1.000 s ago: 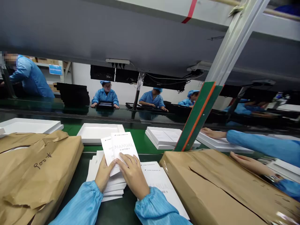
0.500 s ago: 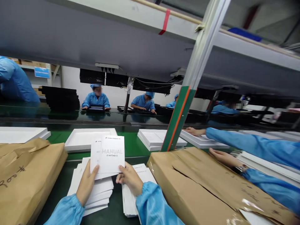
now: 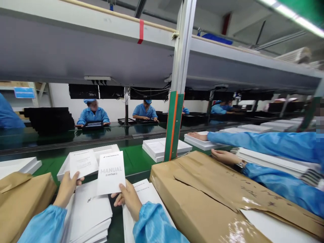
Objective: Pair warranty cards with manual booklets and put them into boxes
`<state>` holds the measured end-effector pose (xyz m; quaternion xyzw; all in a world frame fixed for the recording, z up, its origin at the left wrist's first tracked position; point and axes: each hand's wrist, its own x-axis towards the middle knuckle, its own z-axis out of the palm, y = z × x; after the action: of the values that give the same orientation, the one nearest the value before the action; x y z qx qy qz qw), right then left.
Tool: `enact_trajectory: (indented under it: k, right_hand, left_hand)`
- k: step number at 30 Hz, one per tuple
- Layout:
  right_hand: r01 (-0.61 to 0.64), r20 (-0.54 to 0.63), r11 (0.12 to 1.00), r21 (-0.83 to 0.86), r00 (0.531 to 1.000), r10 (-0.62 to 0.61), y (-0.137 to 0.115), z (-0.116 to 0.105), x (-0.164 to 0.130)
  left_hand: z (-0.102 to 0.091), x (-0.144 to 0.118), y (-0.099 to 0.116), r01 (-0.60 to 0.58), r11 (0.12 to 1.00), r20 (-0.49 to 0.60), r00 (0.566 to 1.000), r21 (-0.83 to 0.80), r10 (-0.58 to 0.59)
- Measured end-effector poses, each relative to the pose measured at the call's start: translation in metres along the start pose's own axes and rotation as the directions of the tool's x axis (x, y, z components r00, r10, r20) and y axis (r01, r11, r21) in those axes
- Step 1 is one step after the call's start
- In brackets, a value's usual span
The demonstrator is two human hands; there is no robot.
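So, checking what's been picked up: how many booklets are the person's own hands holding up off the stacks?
2: one booklet in the left hand, one marked MANUAL in the right hand. More could be hidden behind either.

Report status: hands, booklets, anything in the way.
Left hand grips one white booklet. Right hand grips the manual. Both raised over paper stacks. Brown package close right; nothing between.

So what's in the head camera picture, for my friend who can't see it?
A person's left hand holds one white booklet, and the right hand holds another marked MANUAL. Below lie stacks of booklets, with brown paper parcels either side and white trays on a green belt beyond.
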<state>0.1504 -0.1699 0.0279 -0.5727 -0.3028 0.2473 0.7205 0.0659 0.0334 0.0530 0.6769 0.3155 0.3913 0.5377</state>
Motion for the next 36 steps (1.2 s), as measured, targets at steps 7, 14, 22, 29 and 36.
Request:
enact_trajectory:
  k: [7, 14, 22, 29, 36]
  right_hand:
    - [-0.048, -0.011, 0.998, 0.029, 0.999, 0.049, 0.004, -0.002, 0.007]
    - [-0.090, 0.011, 0.994, 0.060, 0.996, 0.090, 0.005, -0.003, 0.011]
    - [-0.049, -0.042, 0.999, -0.025, 0.998, 0.047, -0.004, 0.001, 0.004]
    - [0.025, -0.045, 0.993, -0.116, 0.999, -0.030, -0.027, -0.010, 0.017]
    - [-0.196, -0.156, 0.946, -0.259, 0.975, 0.160, -0.063, 0.009, 0.095]
  left_hand:
    - [0.002, 0.054, 0.011, 0.310, 0.947, -0.024, 0.950, -0.084, -0.313]
    - [0.005, 0.066, 0.011, 0.240, 0.941, -0.135, 0.952, -0.236, -0.277]
    - [-0.004, 0.022, -0.001, -0.065, 0.973, -0.290, 0.957, -0.223, -0.002]
    - [-0.006, -0.030, -0.043, -0.147, 0.986, -0.108, 0.982, 0.080, 0.155]
    - [-0.009, -0.028, -0.059, -0.167, 0.937, -0.025, 0.983, 0.307, 0.183]
